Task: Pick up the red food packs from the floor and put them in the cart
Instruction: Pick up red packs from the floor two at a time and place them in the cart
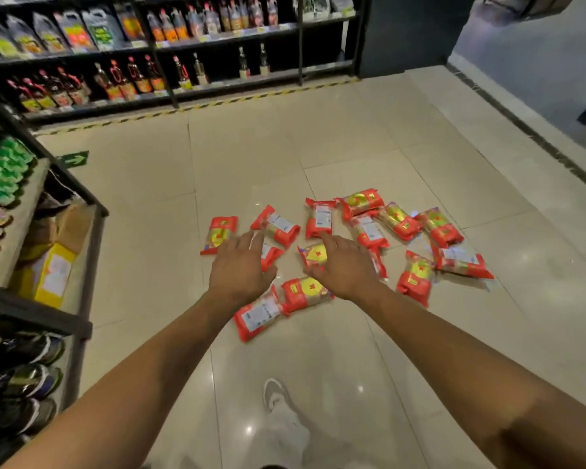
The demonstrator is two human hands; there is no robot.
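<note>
Several red food packs (pixel 320 217) lie scattered on the beige tiled floor (pixel 237 164) in the middle of the view, some showing yellow labels, some white ones. My left hand (pixel 239 265) is stretched out above the packs at the left of the heap, fingers spread and holding nothing. My right hand (pixel 344 265) reaches over a yellow-labelled pack (pixel 313 255), fingers straight and empty. Two more packs (pixel 303 292) lie just below my hands. No cart is in view.
A dark shelf rack (pixel 82 252) with boxes and shoes stands close on the left. Shelves of bottles (pixel 170 45) line the back wall behind a yellow-black floor strip. My foot in a light shoe (pixel 276 396) is at the bottom centre.
</note>
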